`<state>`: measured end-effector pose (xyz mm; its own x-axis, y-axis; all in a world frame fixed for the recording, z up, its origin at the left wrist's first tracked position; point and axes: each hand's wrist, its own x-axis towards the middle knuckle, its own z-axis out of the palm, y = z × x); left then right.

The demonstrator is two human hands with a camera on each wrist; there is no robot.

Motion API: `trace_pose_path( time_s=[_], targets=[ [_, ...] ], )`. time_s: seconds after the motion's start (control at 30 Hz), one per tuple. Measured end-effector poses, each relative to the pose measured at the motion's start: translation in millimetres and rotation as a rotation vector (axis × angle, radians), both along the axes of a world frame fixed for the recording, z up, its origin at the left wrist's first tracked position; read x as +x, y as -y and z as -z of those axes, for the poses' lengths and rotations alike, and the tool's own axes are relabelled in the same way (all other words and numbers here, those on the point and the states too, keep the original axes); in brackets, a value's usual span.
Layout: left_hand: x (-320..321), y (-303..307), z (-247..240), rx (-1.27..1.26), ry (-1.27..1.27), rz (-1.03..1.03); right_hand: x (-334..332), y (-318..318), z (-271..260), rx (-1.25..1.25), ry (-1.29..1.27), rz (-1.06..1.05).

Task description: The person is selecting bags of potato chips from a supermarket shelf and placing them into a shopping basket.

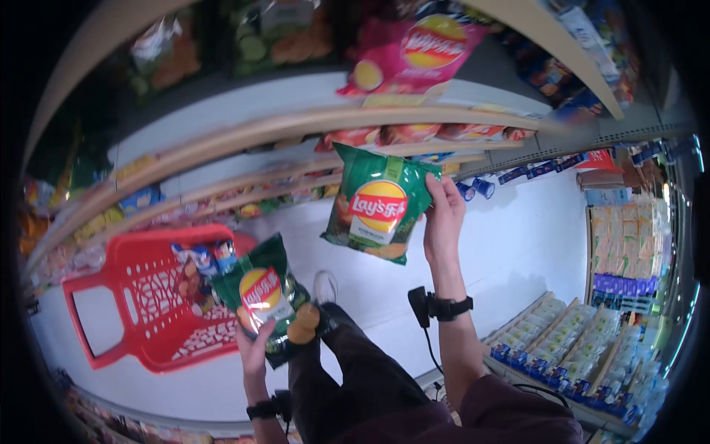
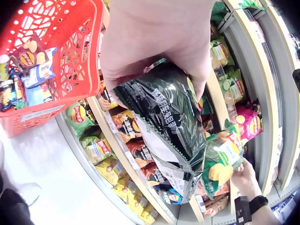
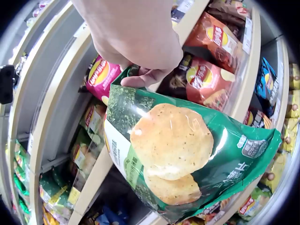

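My right hand (image 1: 444, 218) pinches a green bag of Lay's chips (image 1: 373, 207) by its upper corner, its front facing me in the head view. Up close in the right wrist view, the right fingers (image 3: 145, 77) are bent over that bag's edge, and round chips are printed on the green bag (image 3: 239, 145). A second, darker green Lay's bag (image 1: 259, 292) is gripped by my left hand (image 1: 254, 351), lower and further left. From the left wrist, the back of this dark bag (image 2: 168, 117) shows, with thumb and fingers on either side.
A red shopping basket (image 1: 115, 263) stands on the floor at the left, with several snack packs (image 2: 40, 72) inside. Shelves (image 1: 222, 144) of chip bags run along the front, including a pink Lay's bag (image 1: 421, 55). A low display of packaged goods (image 1: 566, 340) sits at the right.
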<state>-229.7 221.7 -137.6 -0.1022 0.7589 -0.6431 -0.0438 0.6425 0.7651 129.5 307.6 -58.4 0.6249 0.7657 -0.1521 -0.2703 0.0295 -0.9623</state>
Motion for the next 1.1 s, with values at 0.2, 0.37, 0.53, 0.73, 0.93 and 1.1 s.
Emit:
trace_pose_path(
  time_s=[0.2,0.37,0.53,0.73,0.93,1.1],
  targets=[
    [13,11,-3,-0.018,0.078,0.098,75,5,-83,0.085,0.114,0.235],
    [24,6,1,-0.047,0.070,0.172,159,-26,-124,0.036,0.093,0.198],
    [30,6,10,-0.066,0.075,0.228,259,-73,-121,-0.119,0.009,-0.032],
    [34,7,2,-0.069,0.048,0.221,306,-126,-128,-0.143,-0.045,-0.006],
    [33,11,-1,-0.112,0.077,0.142,328,-153,-111,-0.209,-0.015,-0.140],
    [28,17,10,-0.059,0.076,0.132,341,-180,-94,-0.269,0.021,-0.276]
  ],
)
